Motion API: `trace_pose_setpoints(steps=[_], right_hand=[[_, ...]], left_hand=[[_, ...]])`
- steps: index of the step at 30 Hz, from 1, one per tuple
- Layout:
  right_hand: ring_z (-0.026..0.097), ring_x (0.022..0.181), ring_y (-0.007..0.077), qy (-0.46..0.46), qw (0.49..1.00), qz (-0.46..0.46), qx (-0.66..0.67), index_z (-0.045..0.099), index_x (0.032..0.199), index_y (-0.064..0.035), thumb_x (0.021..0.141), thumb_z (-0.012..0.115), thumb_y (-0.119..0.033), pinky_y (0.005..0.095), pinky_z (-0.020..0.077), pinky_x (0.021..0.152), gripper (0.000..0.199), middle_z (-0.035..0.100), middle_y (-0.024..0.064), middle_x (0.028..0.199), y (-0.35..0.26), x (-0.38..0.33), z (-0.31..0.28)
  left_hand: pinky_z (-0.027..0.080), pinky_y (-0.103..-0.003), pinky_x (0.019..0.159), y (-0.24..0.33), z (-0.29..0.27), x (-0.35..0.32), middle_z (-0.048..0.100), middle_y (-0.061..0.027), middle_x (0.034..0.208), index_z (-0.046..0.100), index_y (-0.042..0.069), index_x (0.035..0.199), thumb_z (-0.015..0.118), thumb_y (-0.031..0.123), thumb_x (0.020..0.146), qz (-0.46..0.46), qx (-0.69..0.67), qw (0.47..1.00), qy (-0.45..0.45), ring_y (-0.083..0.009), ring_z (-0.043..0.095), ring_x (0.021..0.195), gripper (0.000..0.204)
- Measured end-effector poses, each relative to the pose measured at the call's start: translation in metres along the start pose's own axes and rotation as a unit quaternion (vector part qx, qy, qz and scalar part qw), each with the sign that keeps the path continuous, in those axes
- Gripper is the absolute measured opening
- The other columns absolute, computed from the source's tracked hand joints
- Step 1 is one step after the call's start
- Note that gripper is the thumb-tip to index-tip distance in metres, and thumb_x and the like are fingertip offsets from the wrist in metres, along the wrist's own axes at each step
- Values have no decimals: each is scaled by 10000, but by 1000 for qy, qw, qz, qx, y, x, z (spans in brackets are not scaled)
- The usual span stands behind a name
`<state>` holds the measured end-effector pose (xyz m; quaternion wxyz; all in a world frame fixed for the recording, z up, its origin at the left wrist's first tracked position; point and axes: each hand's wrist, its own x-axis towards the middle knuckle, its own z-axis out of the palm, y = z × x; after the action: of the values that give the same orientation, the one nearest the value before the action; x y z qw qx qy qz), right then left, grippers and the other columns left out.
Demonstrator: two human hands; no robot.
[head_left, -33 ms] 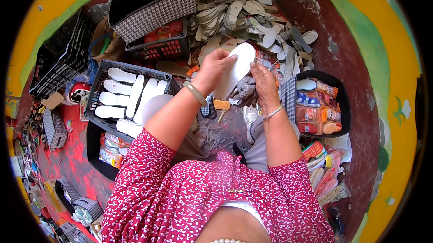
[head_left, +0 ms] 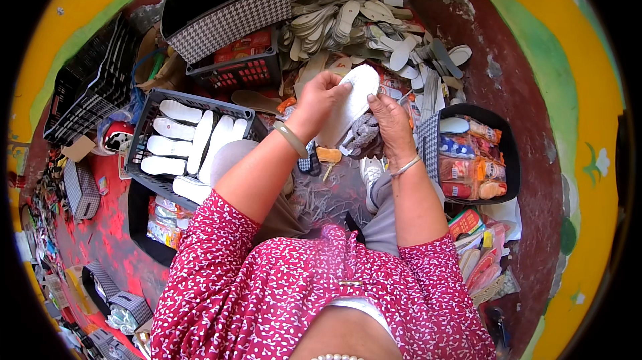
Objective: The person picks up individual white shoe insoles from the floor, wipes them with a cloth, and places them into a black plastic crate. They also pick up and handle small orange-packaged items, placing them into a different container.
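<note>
In front of my chest I hold up a white shoe sole, tilted. My left hand pinches it at its left edge, with the thumb on its face. My right hand has its thumb at the sole's right edge. A crumpled grey cloth is bunched in that same hand, against the sole's lower right side; the fingers behind it are hidden. Below the hands, a small orange sponge-like piece lies near my shoe.
At left a dark plastic crate holds several white soles. Loose soles are heaped at the back. A box with packaged goods stands at right. A houndstooth box sits on another crate. Grey scraps litter the floor.
The grey cloth has shifted slightly and bunched up under my right hand. The sole and both hands have barely moved.
</note>
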<state>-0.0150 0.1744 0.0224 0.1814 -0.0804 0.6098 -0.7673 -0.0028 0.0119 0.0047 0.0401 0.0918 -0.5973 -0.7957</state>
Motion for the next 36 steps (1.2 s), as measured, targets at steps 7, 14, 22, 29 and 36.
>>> trace_pose_setpoints(steps=[7,14,22,29,36], right_hand=[[540,779,73,-23,999,12,38,595,993,9,890,568,-240,217,434,690,271,608,29,884,4,6,-15],[562,789,88,-48,996,44,57,583,1021,12,866,602,-214,239,461,713,274,614,40,917,-8,3,-17],[599,825,153,-47,979,-51,-190,550,1045,-11,738,738,-319,275,470,731,473,632,72,925,-4,8,-23],[636,774,274,187,885,-117,-411,516,1073,-22,871,551,-378,358,489,676,411,650,150,846,20,24,-40],[609,808,252,172,948,61,261,576,958,-20,879,545,-251,368,503,780,246,636,124,864,12,29,-115]], left_hand=[[461,-242,715,28,3,-10,585,-49,923,506,2,1112,666,168,809,-39,41,994,-96,-100,558,833,381],[461,-258,781,46,-6,-16,589,-53,1008,480,17,1201,674,181,803,-143,-16,964,-224,-122,568,881,472],[454,-302,798,19,-11,-11,610,-83,1005,507,16,1157,648,161,799,-18,204,934,-292,-155,570,898,410],[463,-317,782,17,-5,-15,623,-108,986,516,8,1142,648,167,785,-43,287,910,-297,-167,581,876,412],[478,-274,735,23,-11,-12,607,-59,981,501,17,1184,654,135,795,-136,59,961,-234,-120,582,822,435]])
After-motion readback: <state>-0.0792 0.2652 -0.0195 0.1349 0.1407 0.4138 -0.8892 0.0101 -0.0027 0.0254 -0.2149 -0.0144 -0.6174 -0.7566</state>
